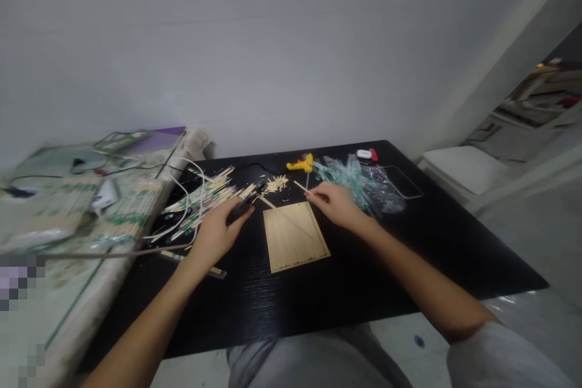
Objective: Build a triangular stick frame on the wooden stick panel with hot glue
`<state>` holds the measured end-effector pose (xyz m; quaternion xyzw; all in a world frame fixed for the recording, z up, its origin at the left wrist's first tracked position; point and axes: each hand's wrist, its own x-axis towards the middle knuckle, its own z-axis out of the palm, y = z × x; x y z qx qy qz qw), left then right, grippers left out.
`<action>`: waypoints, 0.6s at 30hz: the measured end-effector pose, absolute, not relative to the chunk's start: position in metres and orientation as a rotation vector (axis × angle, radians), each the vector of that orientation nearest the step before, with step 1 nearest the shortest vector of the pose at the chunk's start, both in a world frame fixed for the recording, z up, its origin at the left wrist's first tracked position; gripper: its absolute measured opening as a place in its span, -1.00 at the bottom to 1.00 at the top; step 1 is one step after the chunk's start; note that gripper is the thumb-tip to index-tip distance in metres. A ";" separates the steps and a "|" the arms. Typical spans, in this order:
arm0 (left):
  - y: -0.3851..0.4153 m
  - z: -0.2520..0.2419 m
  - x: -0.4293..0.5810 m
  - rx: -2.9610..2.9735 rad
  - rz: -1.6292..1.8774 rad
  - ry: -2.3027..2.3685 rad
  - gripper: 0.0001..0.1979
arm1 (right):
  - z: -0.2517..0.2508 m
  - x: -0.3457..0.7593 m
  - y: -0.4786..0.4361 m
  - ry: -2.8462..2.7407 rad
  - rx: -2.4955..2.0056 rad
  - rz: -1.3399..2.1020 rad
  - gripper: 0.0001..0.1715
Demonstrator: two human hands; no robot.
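Note:
My left hand (218, 227) is closed around a dark hand tool (245, 201) whose tip points away from me; blur hides its exact kind. Between the fingertips of my right hand (335, 203) is a thin wooden stick (300, 187), its free end pointing up and left. Flat on the black table between both hands lies a square panel (295, 239) of pale wooden sticks laid side by side. One short stick (266, 200) rests near the panel's far left corner. Small cut stick pieces (275, 184) form a pile beyond the panel.
A yellow glue gun (301, 163) lies at the back of the black table (364, 291). Crumpled green-and-clear wrappers (352, 179) are to the right, near a white case (364, 154). Wrapped chopsticks (213, 188) and a white cable (200, 194) spread on the left.

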<state>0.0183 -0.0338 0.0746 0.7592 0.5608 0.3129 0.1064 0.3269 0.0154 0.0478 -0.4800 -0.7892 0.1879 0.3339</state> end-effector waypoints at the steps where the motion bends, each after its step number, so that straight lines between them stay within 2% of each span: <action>1: -0.029 0.067 0.023 2.185 0.968 1.602 -0.67 | 0.040 0.332 0.017 -2.075 -1.319 0.501 -0.82; 8: -0.019 0.036 0.044 2.028 0.985 1.402 -0.65 | 0.001 0.340 0.017 -2.098 -1.586 0.474 -0.89; 12: -0.019 0.022 0.045 2.018 0.939 1.430 -0.63 | 0.006 0.332 0.012 -2.034 -1.457 0.455 -0.89; 14: -0.019 0.015 0.044 2.044 0.914 1.443 -0.64 | 0.015 0.324 0.007 -1.997 -1.311 0.605 -0.83; 18: -0.021 0.008 0.043 2.137 0.872 1.421 -0.71 | 0.031 0.302 0.001 -1.871 -1.067 1.116 -0.71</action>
